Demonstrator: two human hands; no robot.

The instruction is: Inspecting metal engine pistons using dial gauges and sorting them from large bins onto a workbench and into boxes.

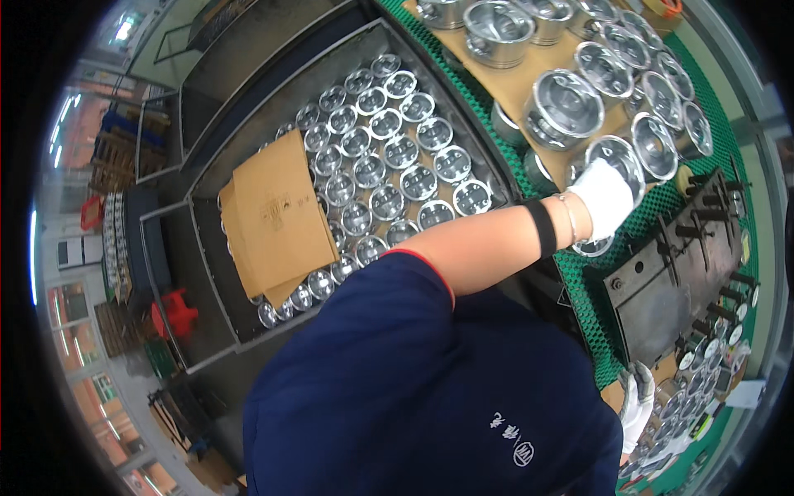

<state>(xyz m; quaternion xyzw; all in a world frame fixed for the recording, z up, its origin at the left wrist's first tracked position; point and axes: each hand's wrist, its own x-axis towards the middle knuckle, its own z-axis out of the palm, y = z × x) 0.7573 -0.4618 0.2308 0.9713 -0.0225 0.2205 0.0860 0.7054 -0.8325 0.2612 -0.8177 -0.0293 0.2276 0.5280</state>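
Observation:
My left arm stretches to the right, and its white-gloved left hand [606, 198] is closed at the near rim of a silver metal piston [619, 155]; some fingertips are hidden. Around it on the bench stand many similar pistons, a large one [565, 107] just beyond. My right hand [637, 405], in a white glove with grey fingers, is low at the right edge of my body. Its fingers are stretched out and hold nothing visible. Close by lie rows of smaller-looking pistons [682, 405].
To the left, a metal-framed cart [207, 248] carries rows of pistons [386, 198] and brown cardboard sheets [277, 215]. A steel fixture plate [662, 306] with dark rods lies on the green mat [591, 326] between my hands. Cardboard [529, 70] lies beneath the upper pistons.

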